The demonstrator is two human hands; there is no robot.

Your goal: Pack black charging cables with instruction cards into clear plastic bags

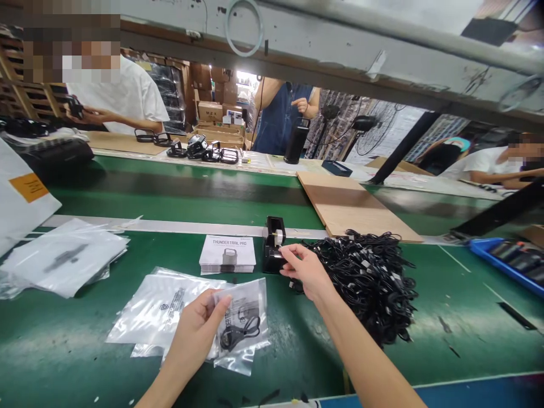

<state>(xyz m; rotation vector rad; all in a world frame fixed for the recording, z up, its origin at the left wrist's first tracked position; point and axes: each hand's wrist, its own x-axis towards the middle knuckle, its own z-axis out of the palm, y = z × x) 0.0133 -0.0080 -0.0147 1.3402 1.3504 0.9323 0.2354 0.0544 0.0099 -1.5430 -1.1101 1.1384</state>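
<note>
My left hand point(198, 326) grips a clear plastic bag point(261, 300) between thumb and fingers. Inside the bag are a printed leaflet and a coiled black cable point(240, 333). My right hand point(304, 269) is at the front of a black tape dispenser point(272, 262), thumb and forefinger pinched at the end of the tape; the strip itself is hardly visible. Flat clear bags point(144, 311) lie under and left of my left hand. A stack of "Thundertrail Pro" booklets point(227, 252) sits left of the dispenser. Right of it spreads a large heap of black cables point(365, 283).
More plastic bags point(70, 255) lie at the left. A wooden board point(357, 204) rests on the green table beyond the cables. A blue tray point(505, 263) stands at the right. Several people work across the line, near black lamps point(204, 148). A beam crosses overhead.
</note>
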